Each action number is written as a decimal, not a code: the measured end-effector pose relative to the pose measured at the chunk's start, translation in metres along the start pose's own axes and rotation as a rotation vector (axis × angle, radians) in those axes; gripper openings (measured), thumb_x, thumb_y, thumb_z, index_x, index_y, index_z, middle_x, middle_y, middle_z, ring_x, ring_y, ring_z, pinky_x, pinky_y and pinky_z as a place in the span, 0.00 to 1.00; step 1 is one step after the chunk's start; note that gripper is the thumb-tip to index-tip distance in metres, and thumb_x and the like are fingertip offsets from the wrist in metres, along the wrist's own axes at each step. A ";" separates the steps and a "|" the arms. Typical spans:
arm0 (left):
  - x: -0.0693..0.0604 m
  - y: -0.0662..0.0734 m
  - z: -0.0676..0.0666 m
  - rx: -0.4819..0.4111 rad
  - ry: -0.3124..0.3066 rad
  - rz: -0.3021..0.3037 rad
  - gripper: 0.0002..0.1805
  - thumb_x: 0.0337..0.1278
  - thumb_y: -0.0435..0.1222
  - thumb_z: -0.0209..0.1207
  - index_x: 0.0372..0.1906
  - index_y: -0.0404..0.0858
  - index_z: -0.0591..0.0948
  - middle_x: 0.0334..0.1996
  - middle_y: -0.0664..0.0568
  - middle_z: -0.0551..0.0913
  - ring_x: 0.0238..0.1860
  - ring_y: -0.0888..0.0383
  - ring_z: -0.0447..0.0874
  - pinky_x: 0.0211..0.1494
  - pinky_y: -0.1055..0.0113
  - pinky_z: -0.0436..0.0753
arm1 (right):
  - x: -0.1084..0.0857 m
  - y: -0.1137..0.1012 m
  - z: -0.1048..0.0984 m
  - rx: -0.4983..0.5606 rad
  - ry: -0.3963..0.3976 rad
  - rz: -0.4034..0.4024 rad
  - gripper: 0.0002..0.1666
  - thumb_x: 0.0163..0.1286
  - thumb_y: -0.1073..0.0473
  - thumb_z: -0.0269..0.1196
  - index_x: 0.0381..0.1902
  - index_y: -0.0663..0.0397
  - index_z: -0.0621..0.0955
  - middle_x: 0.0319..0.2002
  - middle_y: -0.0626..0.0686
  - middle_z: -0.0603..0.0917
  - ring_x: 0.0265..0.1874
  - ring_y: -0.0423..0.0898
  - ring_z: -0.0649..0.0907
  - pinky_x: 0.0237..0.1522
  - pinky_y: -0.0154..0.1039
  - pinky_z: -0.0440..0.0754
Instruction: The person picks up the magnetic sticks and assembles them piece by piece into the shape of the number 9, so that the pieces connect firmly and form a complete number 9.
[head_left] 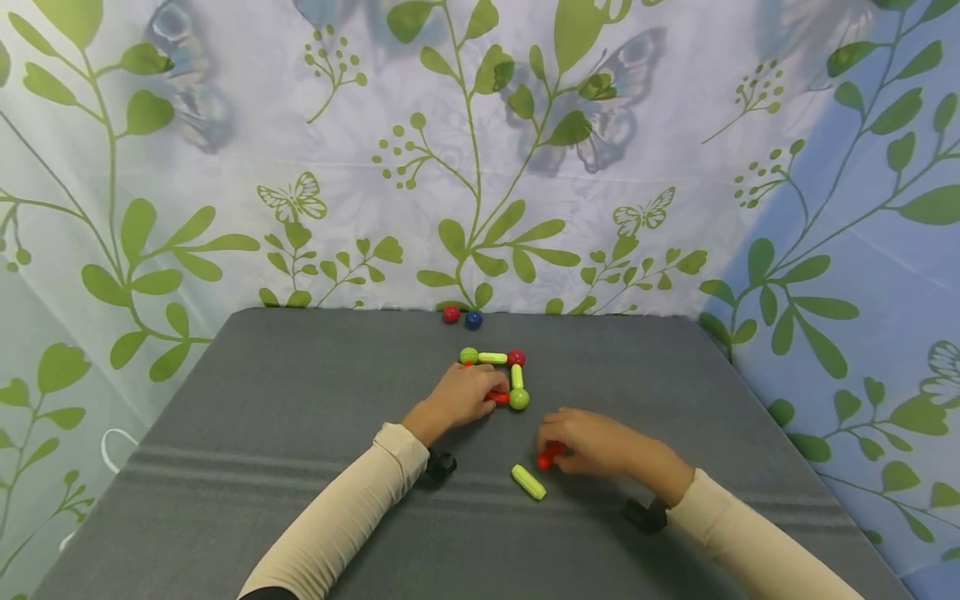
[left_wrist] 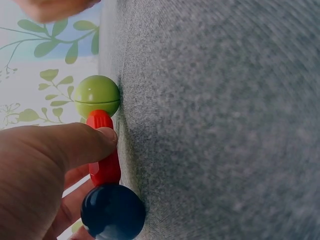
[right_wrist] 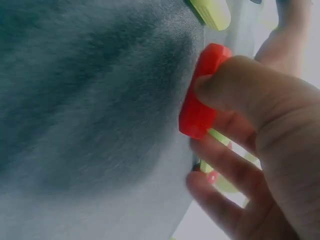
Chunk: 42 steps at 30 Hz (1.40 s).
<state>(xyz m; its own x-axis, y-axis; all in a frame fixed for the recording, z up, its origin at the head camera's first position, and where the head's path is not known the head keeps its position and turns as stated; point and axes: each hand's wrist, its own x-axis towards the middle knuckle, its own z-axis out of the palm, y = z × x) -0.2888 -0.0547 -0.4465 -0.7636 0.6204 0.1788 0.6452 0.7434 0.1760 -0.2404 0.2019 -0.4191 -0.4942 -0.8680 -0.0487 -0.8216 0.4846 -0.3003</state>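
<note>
My left hand [head_left: 462, 394] pinches a red rod [left_wrist: 106, 167] between thumb and fingers. That rod joins a green ball [left_wrist: 97, 95] to a dark blue ball [left_wrist: 114, 212], which the hand hides in the head view. They belong to a frame of rods and balls lying on the table: a green ball [head_left: 468, 356], a yellow-green rod [head_left: 492, 358], a red ball [head_left: 516, 357] and a second yellow-green rod [head_left: 517, 377]. Nearer the front, my right hand [head_left: 592, 442] pinches a separate red rod [right_wrist: 202, 92]. A loose yellow-green rod [head_left: 528, 482] lies just left of it.
At the table's back edge sit a loose red ball [head_left: 451, 314] and a blue ball [head_left: 473, 319], side by side. The grey cloth-covered table [head_left: 300, 375] meets a leaf-patterned curtain [head_left: 337, 167] behind and at both sides.
</note>
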 end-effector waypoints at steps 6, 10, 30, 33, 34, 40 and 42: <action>0.001 -0.001 0.004 0.032 0.016 0.009 0.09 0.62 0.38 0.67 0.45 0.51 0.85 0.35 0.60 0.79 0.37 0.62 0.76 0.42 0.56 0.75 | 0.020 0.001 -0.001 -0.133 0.026 -0.071 0.14 0.59 0.63 0.72 0.38 0.40 0.82 0.34 0.35 0.77 0.34 0.38 0.72 0.38 0.35 0.74; 0.001 -0.002 0.004 0.040 0.027 0.016 0.09 0.61 0.37 0.67 0.45 0.50 0.85 0.35 0.59 0.80 0.37 0.62 0.76 0.41 0.57 0.76 | 0.029 0.002 0.000 -0.116 0.026 -0.099 0.14 0.59 0.64 0.73 0.38 0.42 0.82 0.34 0.36 0.77 0.35 0.37 0.74 0.39 0.35 0.76; 0.001 -0.001 0.001 0.027 0.022 0.006 0.07 0.61 0.38 0.68 0.43 0.49 0.84 0.33 0.60 0.76 0.37 0.61 0.75 0.41 0.56 0.75 | 0.035 0.006 0.002 -0.051 0.224 0.315 0.11 0.55 0.64 0.71 0.34 0.50 0.81 0.25 0.41 0.75 0.21 0.39 0.73 0.25 0.37 0.74; 0.002 -0.001 0.003 0.037 0.027 0.010 0.07 0.60 0.38 0.68 0.43 0.50 0.84 0.34 0.60 0.77 0.37 0.62 0.76 0.41 0.57 0.75 | 0.040 0.006 0.004 -0.043 0.247 0.371 0.10 0.54 0.65 0.70 0.30 0.51 0.79 0.21 0.41 0.73 0.18 0.39 0.71 0.22 0.37 0.71; 0.002 -0.001 0.003 0.041 0.028 0.011 0.08 0.60 0.38 0.68 0.43 0.50 0.84 0.34 0.60 0.78 0.37 0.61 0.76 0.41 0.57 0.76 | 0.041 0.006 0.005 -0.038 0.256 0.386 0.10 0.54 0.65 0.70 0.30 0.51 0.79 0.20 0.42 0.72 0.18 0.39 0.71 0.22 0.37 0.70; 0.003 -0.001 0.004 0.046 0.027 0.011 0.10 0.61 0.39 0.68 0.46 0.49 0.85 0.36 0.59 0.80 0.37 0.61 0.78 0.41 0.58 0.78 | 0.047 0.003 0.009 -0.006 0.289 0.449 0.11 0.53 0.64 0.71 0.32 0.54 0.78 0.20 0.44 0.72 0.17 0.41 0.71 0.22 0.38 0.70; 0.003 -0.002 0.004 0.042 0.027 0.011 0.10 0.61 0.38 0.68 0.46 0.49 0.85 0.37 0.59 0.80 0.37 0.61 0.77 0.42 0.59 0.78 | 0.048 0.002 0.010 0.007 0.285 0.482 0.12 0.55 0.63 0.71 0.34 0.55 0.78 0.21 0.45 0.73 0.18 0.42 0.72 0.23 0.39 0.71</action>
<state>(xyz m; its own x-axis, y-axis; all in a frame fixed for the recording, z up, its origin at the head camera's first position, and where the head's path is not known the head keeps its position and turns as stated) -0.2921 -0.0532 -0.4500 -0.7554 0.6219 0.2062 0.6514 0.7469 0.1337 -0.2630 0.1605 -0.4311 -0.8715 -0.4842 0.0776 -0.4823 0.8177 -0.3141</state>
